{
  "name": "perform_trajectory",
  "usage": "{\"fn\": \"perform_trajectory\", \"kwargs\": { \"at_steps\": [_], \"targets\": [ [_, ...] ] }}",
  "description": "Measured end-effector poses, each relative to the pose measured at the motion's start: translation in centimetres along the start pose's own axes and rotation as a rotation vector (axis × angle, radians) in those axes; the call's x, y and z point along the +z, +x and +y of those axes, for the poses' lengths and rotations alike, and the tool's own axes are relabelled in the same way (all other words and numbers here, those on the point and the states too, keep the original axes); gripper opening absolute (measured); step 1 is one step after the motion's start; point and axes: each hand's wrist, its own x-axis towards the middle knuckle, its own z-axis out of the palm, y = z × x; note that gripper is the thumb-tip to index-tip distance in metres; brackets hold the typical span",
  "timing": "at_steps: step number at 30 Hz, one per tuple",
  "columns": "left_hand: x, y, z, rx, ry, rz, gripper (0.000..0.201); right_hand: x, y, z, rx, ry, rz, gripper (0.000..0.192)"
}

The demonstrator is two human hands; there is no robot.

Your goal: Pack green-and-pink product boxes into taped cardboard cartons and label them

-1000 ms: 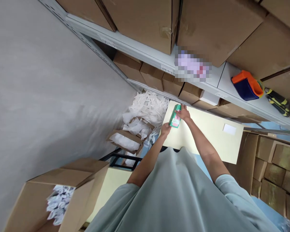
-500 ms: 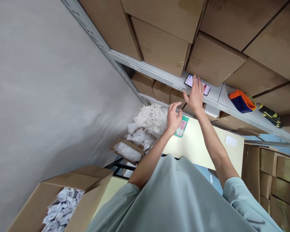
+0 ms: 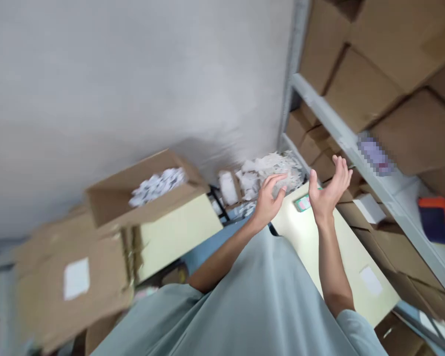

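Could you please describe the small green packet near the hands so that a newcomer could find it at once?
Start at the pale yellow table beside the metal shelving. At its far end, just below the raised right hand, lies the small green packet. It alone is green with a pink patch; the white label nearer is plain.

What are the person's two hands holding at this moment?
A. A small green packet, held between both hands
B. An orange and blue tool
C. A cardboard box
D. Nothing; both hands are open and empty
D. The left hand and right hand are raised with fingers spread and nothing in them; the small green packet lies on the pale yellow table between and behind them.
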Motion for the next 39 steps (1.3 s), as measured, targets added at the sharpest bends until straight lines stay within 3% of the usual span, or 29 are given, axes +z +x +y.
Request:
{"fn": "perform_trajectory", "kwargs": {
  "at_steps": [7, 11, 15, 19, 22, 24, 26, 29, 30, 32, 35, 39],
  "targets": [
    [-11.1, -15.5, 1.9, -0.183, 0.202, 0.491, 0.013, 2.0, -14.2, -13.6, -0.240, 0.511, -0.371, 0.075],
    [-16.1, -23.2, 3.4, -0.302, 0.235, 0.755, 0.028, 1.4, -21.0, -20.0, -0.426, 0.660, -0.562, 0.069],
    [-20.3, -29.0, 2.8, -0.373, 0.204, 1.012, 0.039, 0.8, -25.4, -24.8, -0.569, 0.746, -0.665, 0.066],
    [-25.0, -34.3, 1.5, -0.418, 0.142, 1.164, 0.044, 1.7, -29.8, -29.9, -0.652, 0.742, -0.807, 0.062],
    [-29.9, -39.4, 0.6, -0.445, 0.097, 1.221, 0.049, 4.2, -34.7, -34.9, -0.651, 0.741, -0.929, 0.058],
    [-33.6, -43.4, 0.0, -0.467, 0.061, 1.270, 0.051, 7.1, -38.9, -38.7, -0.579, 0.765, -1.066, 0.056],
    [-37.5, -47.4, -0.7, -0.494, 0.025, 1.329, 0.051, 11.2, -43.6, -42.4, -0.394, 0.780, -1.278, 0.054],
    [-42.7, -52.8, -1.5, -0.524, -0.021, 1.429, 0.051, 18.1, -50.5, -47.3, 0.146, 0.652, -1.571, 0.045],
    [-44.2, -54.3, -1.6, -0.527, -0.032, 1.459, 0.052, 20.1, -52.5, -48.6, 0.318, 0.566, -1.605, 0.041],
    [-46.7, -56.6, -1.7, -0.522, -0.048, 1.505, 0.054, 23.2, -55.5, -50.7, 0.424, 0.468, -1.599, 0.032],
    [-49.3, -58.8, -1.8, -0.514, -0.088, 1.535, 0.052, 24.6, -57.7, -52.7, 0.455, 0.422, -1.553, 0.032],
    [-51.0, -60.0, -3.2, -0.510, -0.256, 1.520, 0.051, 22.7, -57.1, -54.3, 0.434, 0.497, -1.496, 0.036]
  ]
}}
